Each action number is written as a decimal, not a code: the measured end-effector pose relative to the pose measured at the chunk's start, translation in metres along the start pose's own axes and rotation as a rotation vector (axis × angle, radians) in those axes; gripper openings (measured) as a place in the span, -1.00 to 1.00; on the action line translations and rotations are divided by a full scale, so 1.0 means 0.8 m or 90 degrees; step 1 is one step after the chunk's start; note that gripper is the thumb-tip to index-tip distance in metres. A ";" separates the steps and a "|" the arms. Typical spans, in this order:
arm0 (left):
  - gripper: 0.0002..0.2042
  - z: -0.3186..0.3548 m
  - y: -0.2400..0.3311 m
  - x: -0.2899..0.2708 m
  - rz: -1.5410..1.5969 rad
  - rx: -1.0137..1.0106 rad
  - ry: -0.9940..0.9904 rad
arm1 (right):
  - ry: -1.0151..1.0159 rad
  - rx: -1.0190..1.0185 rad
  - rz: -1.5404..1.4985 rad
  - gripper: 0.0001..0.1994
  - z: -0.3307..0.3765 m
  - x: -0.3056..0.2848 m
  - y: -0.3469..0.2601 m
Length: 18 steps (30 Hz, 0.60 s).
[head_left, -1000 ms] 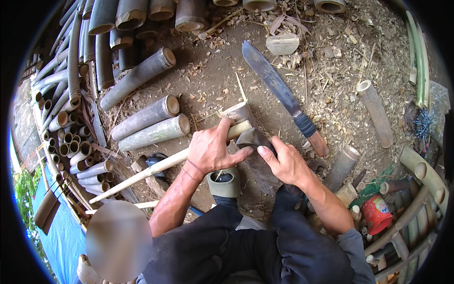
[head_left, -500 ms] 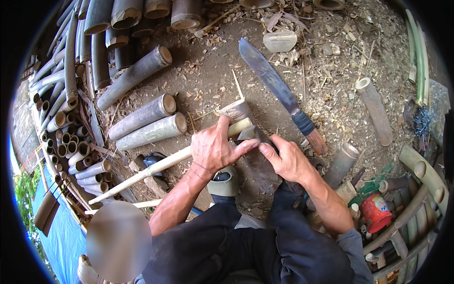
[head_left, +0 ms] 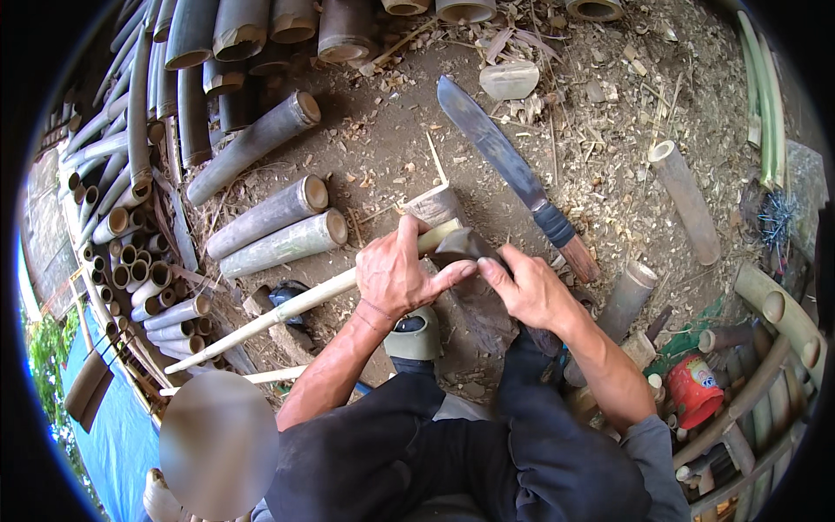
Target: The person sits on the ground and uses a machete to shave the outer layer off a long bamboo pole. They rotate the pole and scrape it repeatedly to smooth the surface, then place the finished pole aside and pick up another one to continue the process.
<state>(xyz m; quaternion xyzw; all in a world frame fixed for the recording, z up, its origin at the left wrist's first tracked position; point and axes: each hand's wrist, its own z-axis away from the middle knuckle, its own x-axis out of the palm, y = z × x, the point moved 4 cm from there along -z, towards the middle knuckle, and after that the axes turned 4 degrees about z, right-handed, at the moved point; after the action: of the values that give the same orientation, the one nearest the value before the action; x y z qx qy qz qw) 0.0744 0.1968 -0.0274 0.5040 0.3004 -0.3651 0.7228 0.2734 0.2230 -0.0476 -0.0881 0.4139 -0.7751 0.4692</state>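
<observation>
My left hand (head_left: 396, 274) is wrapped round a pale, peeled bamboo pole (head_left: 287, 315), close to its cut end. The pole slopes down to the left past my forearm. My right hand (head_left: 532, 289) is closed on a knife whose dark, broad blade (head_left: 463, 247) lies against the pole's end; its handle is hidden by my fingers. My left thumb reaches across to the back of the blade, and both thumb tips meet there. Beneath the pole's end is a wooden block (head_left: 435, 206), with a dark, rough piece of wood (head_left: 478, 317) between my feet.
A long machete (head_left: 500, 148) with a wrapped wooden handle lies ahead on the ground among wood chips. Cut bamboo lengths (head_left: 270, 209) lie to the left, beside large bamboo stacks (head_left: 130, 252). At right are a bamboo piece (head_left: 687, 204) and a red container (head_left: 693, 391).
The knife blade has tilted a little over the pole's end, showing more of its flat. Both hands keep their grips, and the whole view has shifted slightly.
</observation>
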 end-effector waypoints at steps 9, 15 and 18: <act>-0.32 0.001 -0.003 0.000 0.005 -0.005 -0.004 | -0.031 -0.011 0.012 -0.41 -0.004 0.002 -0.002; -0.37 -0.003 -0.004 0.006 -0.026 -0.056 0.033 | 0.007 0.042 0.037 -0.35 -0.017 0.001 0.007; -0.43 -0.013 0.005 0.006 -0.058 -0.058 0.046 | 0.004 0.165 -0.154 -0.41 -0.007 -0.003 0.018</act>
<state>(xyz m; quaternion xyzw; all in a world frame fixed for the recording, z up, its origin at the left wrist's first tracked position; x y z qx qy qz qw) 0.0799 0.2062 -0.0322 0.4695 0.3652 -0.3648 0.7163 0.2811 0.2246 -0.0614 -0.0739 0.2985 -0.8728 0.3791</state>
